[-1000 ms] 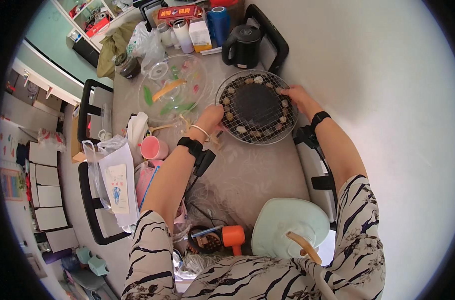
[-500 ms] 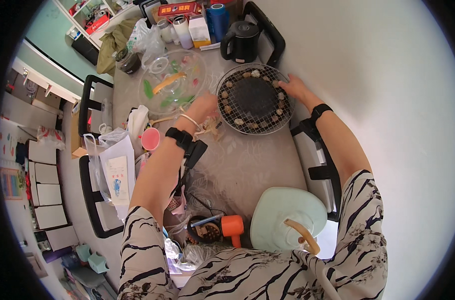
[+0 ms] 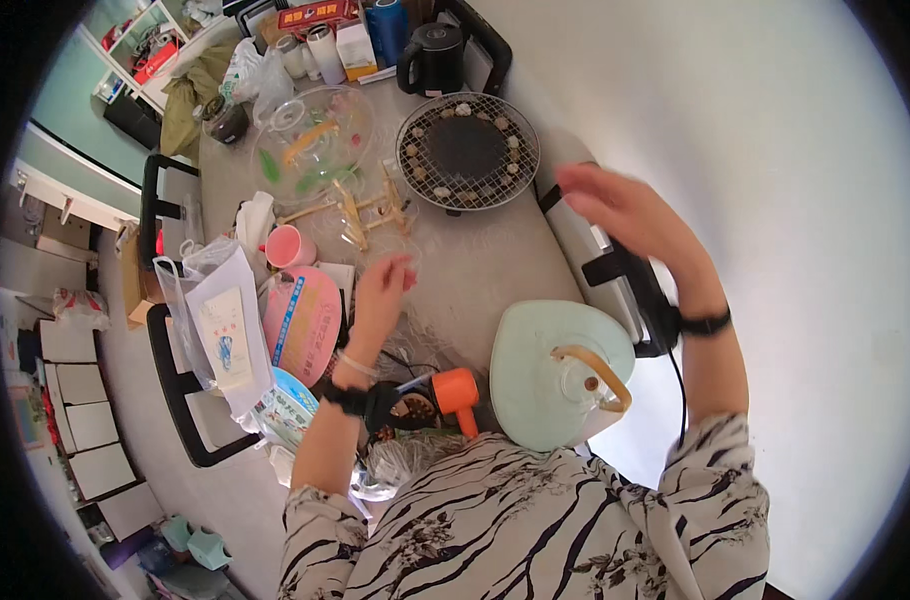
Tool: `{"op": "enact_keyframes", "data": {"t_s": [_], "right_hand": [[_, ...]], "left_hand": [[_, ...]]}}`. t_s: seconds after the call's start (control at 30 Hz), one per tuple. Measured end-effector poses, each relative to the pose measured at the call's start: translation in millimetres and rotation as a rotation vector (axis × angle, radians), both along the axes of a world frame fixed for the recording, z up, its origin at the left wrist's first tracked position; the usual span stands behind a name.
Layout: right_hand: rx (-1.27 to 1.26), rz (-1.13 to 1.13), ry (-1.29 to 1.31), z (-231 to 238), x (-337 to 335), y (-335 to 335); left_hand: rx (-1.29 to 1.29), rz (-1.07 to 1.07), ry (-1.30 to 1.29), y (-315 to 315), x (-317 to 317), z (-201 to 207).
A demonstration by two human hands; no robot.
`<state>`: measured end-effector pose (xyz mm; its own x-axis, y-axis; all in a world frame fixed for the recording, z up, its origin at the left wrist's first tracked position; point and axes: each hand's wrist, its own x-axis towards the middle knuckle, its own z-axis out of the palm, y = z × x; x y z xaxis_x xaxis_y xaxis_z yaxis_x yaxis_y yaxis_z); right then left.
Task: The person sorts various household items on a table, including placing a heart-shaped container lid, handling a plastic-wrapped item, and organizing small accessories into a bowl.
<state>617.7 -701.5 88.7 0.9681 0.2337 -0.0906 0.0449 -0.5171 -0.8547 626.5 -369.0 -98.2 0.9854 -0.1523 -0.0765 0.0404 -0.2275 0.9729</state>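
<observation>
My left hand [image 3: 383,290] hangs over the table with loosely bent fingers and nothing visible in them. To its upper left stands a pink cup [image 3: 289,246], and a pink oval hand fan [image 3: 305,315] lies beside my wrist. My right hand [image 3: 620,210] is raised off the table's right edge, empty, its fingers stretched out and somewhat blurred. Beyond both hands sits a round grill with a wire mesh [image 3: 470,148]; a ring of small stones surrounds its dark centre. Neither hand touches it. A light wooden stand [image 3: 370,212] lies left of the grill.
A pale green lidded box [image 3: 530,345] with a curved handle is close to my body, next to an orange hammer-shaped object [image 3: 457,392]. A clear cover [image 3: 315,140] with leaf patterns lies farther left. At the back are a black kettle [image 3: 435,60] and several bottles. Chairs flank the table.
Both hands have come away from the grill: the left drew back toward me, the right lifted off to the right. The wooden stand and pink fan are now uncovered. The view has shifted.
</observation>
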Motion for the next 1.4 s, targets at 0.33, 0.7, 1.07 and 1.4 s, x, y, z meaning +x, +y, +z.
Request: {"op": "enact_keyframes", "data": {"t_s": [0.33, 0.7, 1.07, 1.4], "right_hand": [[-0.075, -0.334, 0.289, -48, -203, 0], [0.3, -0.295, 0.532, -24, -143, 23], [0.506, -0.239, 0.182, -32, 109, 51], [0.749, -0.302, 0.261, -95, 222, 71]], "left_hand": [[-0.099, 0.133, 0.225, 52, -148, -6], [-0.252, 0.213, 0.194, 48, -154, 20], [-0.247, 0.325, 0.224, 57, -176, 5], [-0.244, 0.384, 0.303, 57, -177, 3]]}}
